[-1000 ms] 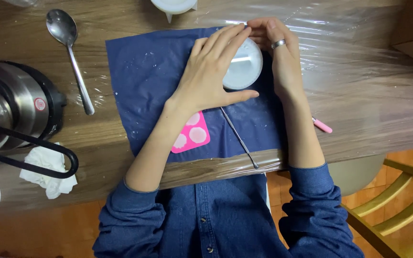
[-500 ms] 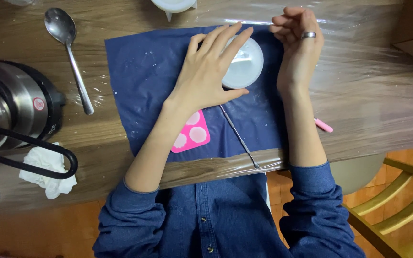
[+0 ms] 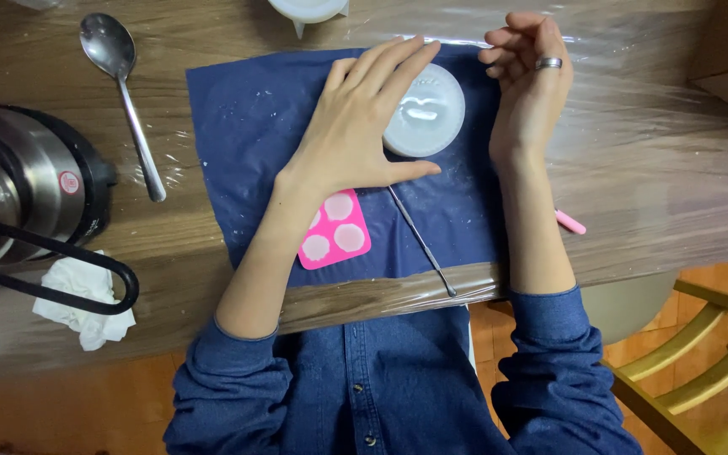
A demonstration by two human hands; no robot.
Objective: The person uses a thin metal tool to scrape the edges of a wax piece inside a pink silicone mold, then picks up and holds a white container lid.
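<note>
Overhead, two hands (left hand (image 3: 351, 135), right hand (image 3: 528, 84)) flank one white mould (image 3: 427, 109).

I'm at a home table set up for craft work: a wood-grain tabletop (image 3: 650, 168) wrapped in clear plastic film, a dark blue mat (image 3: 254, 135) in front of me, a steel kettle (image 3: 18, 185) and metal spoon (image 3: 120, 93) to the left, a yellow-green wooden chair (image 3: 701, 354) near right, over orange floor tiles (image 3: 61, 404)

A wood-grain desk (image 3: 650, 168) is covered with glossy clear plastic film (image 3: 634, 109), on which highlights are caught. Orange-brown floor (image 3: 69, 404) is seen below, and a yellow-green wooden chair (image 3: 701, 354) at lower right.
</note>
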